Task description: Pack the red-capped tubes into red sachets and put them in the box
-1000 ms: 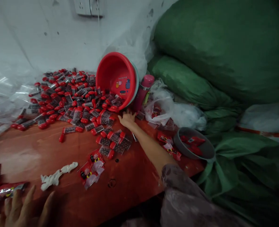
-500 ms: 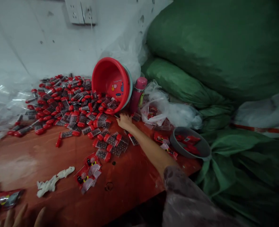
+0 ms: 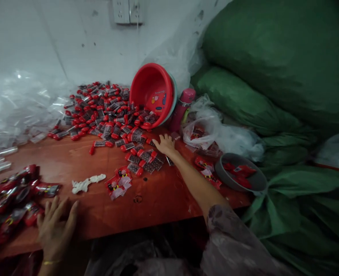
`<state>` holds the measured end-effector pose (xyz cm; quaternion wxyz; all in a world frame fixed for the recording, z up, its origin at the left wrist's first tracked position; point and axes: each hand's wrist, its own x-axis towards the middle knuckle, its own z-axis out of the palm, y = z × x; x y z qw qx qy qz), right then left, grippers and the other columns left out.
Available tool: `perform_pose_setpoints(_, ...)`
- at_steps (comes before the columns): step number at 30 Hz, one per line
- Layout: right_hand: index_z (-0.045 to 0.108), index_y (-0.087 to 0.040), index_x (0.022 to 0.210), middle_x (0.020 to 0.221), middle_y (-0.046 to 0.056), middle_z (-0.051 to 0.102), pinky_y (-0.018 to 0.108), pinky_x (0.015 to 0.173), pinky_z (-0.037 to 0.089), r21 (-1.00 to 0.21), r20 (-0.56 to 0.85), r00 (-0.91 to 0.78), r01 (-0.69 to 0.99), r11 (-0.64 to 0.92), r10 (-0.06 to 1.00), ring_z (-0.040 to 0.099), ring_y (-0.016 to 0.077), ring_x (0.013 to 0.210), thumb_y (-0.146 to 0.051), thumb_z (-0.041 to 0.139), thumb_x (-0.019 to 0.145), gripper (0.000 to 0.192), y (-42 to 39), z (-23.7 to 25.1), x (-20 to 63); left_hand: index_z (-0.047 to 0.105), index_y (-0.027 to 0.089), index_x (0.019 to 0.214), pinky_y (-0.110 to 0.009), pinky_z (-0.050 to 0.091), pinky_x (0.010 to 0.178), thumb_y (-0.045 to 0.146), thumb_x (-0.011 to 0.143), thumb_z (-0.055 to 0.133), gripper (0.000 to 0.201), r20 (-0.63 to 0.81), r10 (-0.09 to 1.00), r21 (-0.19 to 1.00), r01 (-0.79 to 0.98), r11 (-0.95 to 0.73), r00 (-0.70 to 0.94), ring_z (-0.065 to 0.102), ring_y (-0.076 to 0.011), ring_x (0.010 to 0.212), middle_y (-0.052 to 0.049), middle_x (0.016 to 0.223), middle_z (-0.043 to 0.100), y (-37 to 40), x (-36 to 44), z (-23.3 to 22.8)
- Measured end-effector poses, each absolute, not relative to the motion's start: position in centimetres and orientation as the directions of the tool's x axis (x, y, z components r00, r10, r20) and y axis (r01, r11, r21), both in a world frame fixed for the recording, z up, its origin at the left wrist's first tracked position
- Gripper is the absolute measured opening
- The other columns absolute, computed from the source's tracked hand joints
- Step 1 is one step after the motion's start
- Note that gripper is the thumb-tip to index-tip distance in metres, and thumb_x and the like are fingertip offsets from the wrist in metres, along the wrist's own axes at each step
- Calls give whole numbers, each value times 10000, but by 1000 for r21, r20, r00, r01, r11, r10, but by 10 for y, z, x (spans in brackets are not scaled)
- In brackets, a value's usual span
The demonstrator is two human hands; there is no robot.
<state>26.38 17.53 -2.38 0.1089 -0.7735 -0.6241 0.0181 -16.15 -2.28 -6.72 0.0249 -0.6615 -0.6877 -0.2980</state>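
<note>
My right hand reaches to the far side of the table, fingers apart and pointing down, with nothing visible in it. It is just in front of a tilted red basin and beside small clear tubes with red caps, heaped on the tabletop and spilling from the basin. Near the front edge, my left hand rests with spread fingers, next to a pile of filled red packets. Between the hands lie a few flat red printed packets and a crumpled white strip.
Behind my right hand stands a pink bottle, with a clear plastic bag beside it. A grey bowl with red packets sits at the right edge. Large green sacks crowd the right side; clear plastic bags lie at left.
The view has swung left and down, showing more of my left hand and the filled packets. My right hand's fingers have spread near the basin.
</note>
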Motion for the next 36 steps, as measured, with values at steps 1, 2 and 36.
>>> perform_pose_setpoints(1,479,-156,1295,1375,177,439,505,975,336,-186,127,183,970,-158,975,402,331,1229,-580,328,897,601,169,-26,257,544,357,1227,-600,219,1079,438,810,468,432,472,866,376,926,-28,-166,312,-357,1358,-10,1454,421,-22,-156,-63)
perform_pose_setpoints(2,487,-160,1285,1365,169,447,495,971,340,-182,147,146,976,-118,978,405,324,1219,-572,343,895,585,162,-28,250,573,313,1199,-574,247,1075,448,814,475,420,499,847,369,929,-17,-183,369,-353,1328,-49,1431,452,-21,-151,-60)
perform_pose_setpoints(36,381,-246,1390,1528,59,256,690,1028,188,-152,56,-440,883,443,896,106,384,1392,-403,411,898,517,229,-24,117,664,202,1014,-492,269,1071,477,815,523,368,473,852,217,967,134,-224,468,-314,1262,-131,1260,607,-20,-139,-56)
